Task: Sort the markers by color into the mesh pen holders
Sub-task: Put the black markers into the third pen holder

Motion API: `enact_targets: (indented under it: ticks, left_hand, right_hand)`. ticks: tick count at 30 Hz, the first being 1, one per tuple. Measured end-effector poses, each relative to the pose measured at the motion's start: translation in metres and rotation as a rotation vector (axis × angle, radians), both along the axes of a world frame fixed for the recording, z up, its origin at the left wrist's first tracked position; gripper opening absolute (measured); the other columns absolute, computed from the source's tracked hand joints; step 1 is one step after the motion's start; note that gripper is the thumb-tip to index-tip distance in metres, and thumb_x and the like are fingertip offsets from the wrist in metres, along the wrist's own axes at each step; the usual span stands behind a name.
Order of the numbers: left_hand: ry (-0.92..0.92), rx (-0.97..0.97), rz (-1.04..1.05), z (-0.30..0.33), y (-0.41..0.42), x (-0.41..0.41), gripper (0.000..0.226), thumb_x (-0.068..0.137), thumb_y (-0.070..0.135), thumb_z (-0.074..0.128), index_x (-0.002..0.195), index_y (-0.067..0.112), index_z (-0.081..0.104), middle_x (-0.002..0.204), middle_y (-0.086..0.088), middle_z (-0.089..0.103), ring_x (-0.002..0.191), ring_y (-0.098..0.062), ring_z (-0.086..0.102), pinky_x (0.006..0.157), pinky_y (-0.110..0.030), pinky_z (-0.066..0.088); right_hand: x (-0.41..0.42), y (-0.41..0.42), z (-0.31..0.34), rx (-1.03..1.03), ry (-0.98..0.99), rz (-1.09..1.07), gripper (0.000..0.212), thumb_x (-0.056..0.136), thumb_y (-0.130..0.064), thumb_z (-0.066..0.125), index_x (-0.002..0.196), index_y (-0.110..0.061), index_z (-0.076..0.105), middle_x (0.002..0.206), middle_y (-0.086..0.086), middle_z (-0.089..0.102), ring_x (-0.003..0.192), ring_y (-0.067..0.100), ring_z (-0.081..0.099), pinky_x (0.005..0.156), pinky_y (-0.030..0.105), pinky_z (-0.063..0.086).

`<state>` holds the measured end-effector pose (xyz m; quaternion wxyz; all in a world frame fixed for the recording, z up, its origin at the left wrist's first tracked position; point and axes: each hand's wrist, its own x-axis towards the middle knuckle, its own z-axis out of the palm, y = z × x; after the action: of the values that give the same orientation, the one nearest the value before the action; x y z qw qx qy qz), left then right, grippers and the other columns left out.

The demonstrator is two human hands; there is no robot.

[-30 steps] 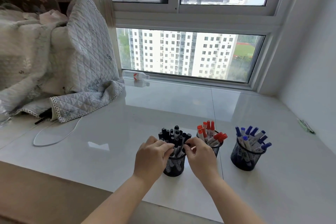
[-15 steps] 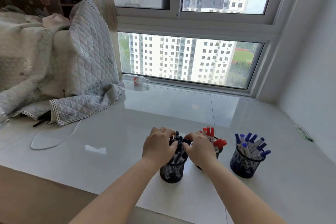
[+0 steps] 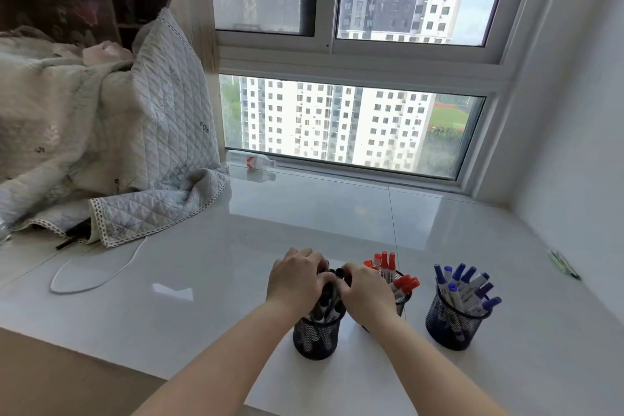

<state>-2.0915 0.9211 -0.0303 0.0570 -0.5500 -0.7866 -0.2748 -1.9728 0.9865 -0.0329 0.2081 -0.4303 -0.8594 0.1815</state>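
Both cupped tight around the black markers [image 3: 326,300] in the near holder [image 3: 315,336] — left hand [image 3: 297,277], right hand [image 3: 366,294] — with reds [image 3: 388,268] just beyond the right hand, blues [image 3: 464,287] farther right, nothing loose on the desk [image 3: 236,263]: sorting looks all but finished.

No text can be read anywhere. The bottle [image 3: 250,161] lying by the window left of centre carries a red-and-white label, and the blue markers [image 3: 464,290] at lower right have printed barrels, both too small to make out.
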Motion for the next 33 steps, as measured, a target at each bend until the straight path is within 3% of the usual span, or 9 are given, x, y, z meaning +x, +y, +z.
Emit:
enact_targets:
  ticks: [4,8,13,16,19,24,28,31,33]
  left_hand:
    - [-0.079,0.205,0.001,0.009,-0.009,-0.006,0.022,0.091,0.038,0.051,0.098,0.018,0.058,0.098,0.007,0.055,0.092,-0.014,0.053,0.076,-0.025,0.038]
    - [-0.155,0.402,0.010,0.031,-0.016,-0.014,0.017,0.091,0.026,0.055,0.094,0.009,0.056,0.092,0.003,0.049,0.071,-0.013,0.050,0.066,-0.025,0.036]
    - [-0.315,0.540,0.010,0.049,-0.028,-0.028,0.014,0.092,0.024,0.052,0.092,0.011,0.050,0.082,-0.001,0.061,0.067,-0.019,0.061,0.063,-0.031,0.047]
    - [-0.415,0.649,0.108,0.049,-0.034,-0.035,0.012,0.094,0.025,0.050,0.090,0.014,0.047,0.070,0.005,0.062,0.059,-0.001,0.062,0.055,-0.016,0.047]
    - [-0.739,0.759,0.222,0.046,-0.035,-0.043,0.013,0.096,0.024,0.046,0.092,0.012,0.047,0.074,0.005,0.059,0.052,0.005,0.061,0.048,-0.010,0.047]
    - [-1.490,0.879,0.316,0.036,-0.037,-0.048,0.018,0.099,0.022,0.040,0.093,0.009,0.051,0.081,-0.004,0.056,0.064,-0.008,0.060,0.053,-0.019,0.053]
    - [-1.975,0.912,0.264,0.028,-0.044,-0.042,0.023,0.098,0.013,0.042,0.080,0.003,0.052,0.058,-0.007,0.064,0.047,-0.010,0.063,0.046,-0.021,0.055]
    - [-2.188,0.875,0.106,0.023,-0.048,-0.037,0.014,0.096,0.010,0.047,0.088,0.000,0.052,0.070,-0.012,0.064,0.049,-0.013,0.066,0.048,-0.023,0.056]
    - [-2.188,0.807,0.034,0.022,-0.049,-0.034,0.011,0.093,0.009,0.052,0.090,-0.001,0.054,0.079,-0.010,0.059,0.053,-0.013,0.067,0.048,-0.021,0.055]
  right_hand:
    - [0.006,-0.003,0.010,0.089,0.278,-0.029,0.022,0.093,-0.034,0.048,0.102,-0.016,0.056,0.083,-0.006,0.060,0.074,0.014,0.058,0.062,0.028,0.043]
    - [0.013,-0.001,0.028,0.150,0.401,0.009,0.018,0.093,-0.030,0.051,0.098,-0.014,0.058,0.076,-0.011,0.057,0.070,0.011,0.057,0.066,0.029,0.048]
    - [0.022,0.003,0.048,0.052,0.620,-0.031,0.014,0.093,-0.029,0.050,0.095,-0.017,0.055,0.070,-0.011,0.058,0.065,0.014,0.059,0.060,0.029,0.048]
    - [0.028,0.003,0.054,-0.029,0.752,-0.096,0.011,0.093,-0.028,0.049,0.089,-0.018,0.053,0.069,-0.002,0.062,0.061,0.014,0.058,0.051,0.021,0.046]
    - [0.032,0.005,0.054,-0.246,0.915,-0.162,0.012,0.092,-0.021,0.047,0.091,-0.012,0.054,0.070,0.005,0.065,0.059,0.016,0.059,0.049,0.020,0.047]
    - [0.034,0.005,0.046,-0.800,1.218,-0.222,0.009,0.092,-0.006,0.043,0.092,-0.006,0.052,0.073,0.009,0.066,0.064,0.020,0.061,0.060,0.029,0.053]
    - [0.031,-0.001,0.031,-1.057,1.304,-0.177,0.006,0.093,-0.004,0.046,0.095,-0.004,0.051,0.082,0.011,0.064,0.070,0.018,0.058,0.051,0.019,0.054]
    - [0.029,-0.003,0.028,-1.118,1.300,-0.108,0.009,0.092,-0.002,0.048,0.094,-0.010,0.052,0.085,0.009,0.066,0.074,0.016,0.059,0.057,0.023,0.053]
    - [0.028,-0.004,0.028,-1.064,1.220,-0.066,0.012,0.091,0.000,0.051,0.093,-0.012,0.052,0.087,0.008,0.068,0.080,0.016,0.061,0.066,0.026,0.050]
